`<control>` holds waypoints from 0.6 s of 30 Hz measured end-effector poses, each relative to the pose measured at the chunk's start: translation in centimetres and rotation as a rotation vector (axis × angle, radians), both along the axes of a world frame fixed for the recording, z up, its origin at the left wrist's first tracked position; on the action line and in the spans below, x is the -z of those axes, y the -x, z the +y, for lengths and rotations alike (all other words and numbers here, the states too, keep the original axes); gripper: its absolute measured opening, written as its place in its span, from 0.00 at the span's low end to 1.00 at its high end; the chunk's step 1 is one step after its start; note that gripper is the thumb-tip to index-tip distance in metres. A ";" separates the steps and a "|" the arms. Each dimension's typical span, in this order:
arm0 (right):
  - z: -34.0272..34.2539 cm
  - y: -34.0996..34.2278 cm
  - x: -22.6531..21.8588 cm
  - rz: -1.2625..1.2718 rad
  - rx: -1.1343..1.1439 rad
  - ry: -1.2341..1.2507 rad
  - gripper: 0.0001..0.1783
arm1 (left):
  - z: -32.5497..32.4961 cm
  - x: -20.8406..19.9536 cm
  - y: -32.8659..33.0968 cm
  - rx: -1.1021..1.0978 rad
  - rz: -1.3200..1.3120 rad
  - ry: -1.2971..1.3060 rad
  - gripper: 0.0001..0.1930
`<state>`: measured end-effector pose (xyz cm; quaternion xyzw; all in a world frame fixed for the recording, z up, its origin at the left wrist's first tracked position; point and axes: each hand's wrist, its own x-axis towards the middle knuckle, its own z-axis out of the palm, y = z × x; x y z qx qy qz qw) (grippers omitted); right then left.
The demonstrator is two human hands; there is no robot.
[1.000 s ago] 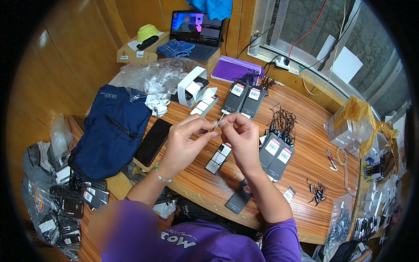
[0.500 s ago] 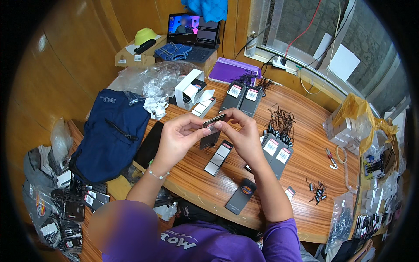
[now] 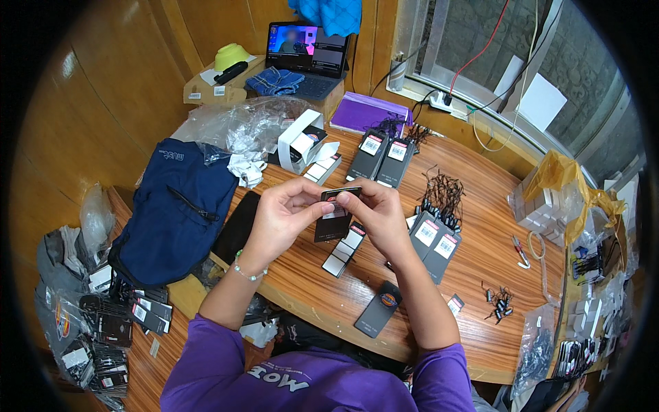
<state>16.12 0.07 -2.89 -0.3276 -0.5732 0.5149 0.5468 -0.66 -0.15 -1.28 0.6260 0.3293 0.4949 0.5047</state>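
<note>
My left hand (image 3: pixel 292 209) and my right hand (image 3: pixel 376 211) meet over the table, pinching a black hang tag (image 3: pixel 332 229) between thumbs and fingers. Both thumbs press near the tag's upper end, covering part of it. Just below the tag lies a label strip (image 3: pixel 343 251) with white rectangles on a dark backing. Closer to me, a single black hang tag (image 3: pixel 379 309) with a round emblem lies flat. Beyond my right wrist are two stacks of dark tags (image 3: pixel 434 242) with barcode stickers, their black cords (image 3: pixel 443 194) bunched at the far end.
Further back stand more tag stacks (image 3: pixel 369 159), an open white box (image 3: pixel 300 141) and a purple folder (image 3: pixel 367 113). A navy bag (image 3: pixel 178 213) lies left. Thread snips (image 3: pixel 521 251), a cord bundle (image 3: pixel 499 302) and a plastic bag (image 3: pixel 534 350) are right. A laptop (image 3: pixel 305 58) stands behind.
The held tag has turned so its face shows more squarely, and its lower end has shifted slightly down. My hands stay in nearly the same place. Other things stay put.
</note>
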 end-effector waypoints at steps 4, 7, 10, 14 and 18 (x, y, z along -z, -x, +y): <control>0.1 -0.2 0.1 -0.057 -0.014 -0.024 0.10 | -0.1 -0.1 -0.1 -0.027 0.034 -0.030 0.06; 0.1 -0.1 0.1 -0.072 -0.016 -0.019 0.10 | -0.3 -0.3 -0.3 -0.060 0.059 -0.070 0.06; 0.1 0.2 0.4 -0.076 0.012 -0.076 0.11 | -0.2 0.0 -0.4 -0.069 0.048 -0.126 0.06; 0.1 -0.2 0.2 -0.130 -0.002 -0.036 0.12 | 0.1 0.1 -0.5 -0.091 0.050 -0.127 0.05; -0.3 -0.4 -1.2 -0.036 -0.037 -0.003 0.10 | -0.3 -0.8 -0.6 -0.236 0.235 -0.320 0.04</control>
